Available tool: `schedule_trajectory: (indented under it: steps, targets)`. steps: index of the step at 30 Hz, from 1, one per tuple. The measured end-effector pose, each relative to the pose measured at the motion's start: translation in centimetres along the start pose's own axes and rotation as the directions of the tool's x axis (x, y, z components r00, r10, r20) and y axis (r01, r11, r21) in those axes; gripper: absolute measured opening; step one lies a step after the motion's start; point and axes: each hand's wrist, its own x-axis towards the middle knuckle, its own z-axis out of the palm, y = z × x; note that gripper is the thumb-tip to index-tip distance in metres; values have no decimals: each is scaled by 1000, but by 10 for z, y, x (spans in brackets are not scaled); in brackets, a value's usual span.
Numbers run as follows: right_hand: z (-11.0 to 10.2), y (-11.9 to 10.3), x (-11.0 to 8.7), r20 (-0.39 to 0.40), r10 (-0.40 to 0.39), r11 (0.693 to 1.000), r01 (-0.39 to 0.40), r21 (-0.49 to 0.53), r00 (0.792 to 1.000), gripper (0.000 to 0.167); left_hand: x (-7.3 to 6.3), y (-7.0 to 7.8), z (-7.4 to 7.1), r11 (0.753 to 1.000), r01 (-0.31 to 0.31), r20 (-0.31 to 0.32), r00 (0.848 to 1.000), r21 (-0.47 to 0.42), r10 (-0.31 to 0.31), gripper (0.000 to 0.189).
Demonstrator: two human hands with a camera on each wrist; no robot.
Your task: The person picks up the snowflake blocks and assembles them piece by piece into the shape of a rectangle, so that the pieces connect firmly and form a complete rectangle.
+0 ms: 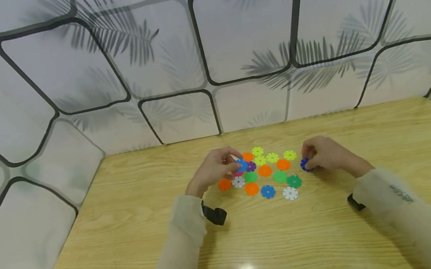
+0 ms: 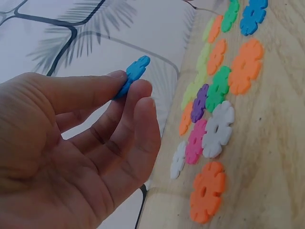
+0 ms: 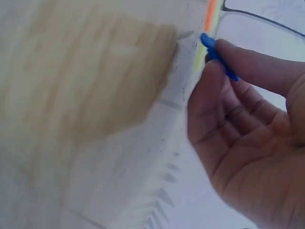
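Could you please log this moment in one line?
left grip: pinches light-blue notched disc; right grip: pinches dark-blue notched disc; table: more notched discs

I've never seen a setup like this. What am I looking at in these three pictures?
There's no robot here, just a person's bare hands: the left grip and the right grip. The wide picture is taken from the head, looking forward and down; the other two are from the left and right wrists. On the table lie notched discs in orange, yellow, green, white and other colours. The left grip pinches a light blue disc, the right a dark blue disc.
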Motion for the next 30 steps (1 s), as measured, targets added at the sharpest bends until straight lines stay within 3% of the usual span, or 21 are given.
schedule_trajectory:
  steps: [7, 13, 18, 30]
  targets:
    - [1, -2, -6, -27, 0, 987, 5, 163, 1000, 13, 1, -2, 7, 1000, -7, 5, 1000, -29, 7, 19]
    - [5, -8, -8, -42, -8, 953, 20, 301, 999, 15, 1, 0, 13, 999, -32, -9, 999, -40, 32, 21]
    - [5, -13, -10, -63, -6, 942, 27, 334, 998, 20, 1, 4, 19, 996, -45, -25, 999, -71, 43, 23]
    - [9, -21, -14, -135, -83, 929, 126, 348, 987, 8, 7, 14, 31, 989, -29, -68, 997, -144, 19, 24]
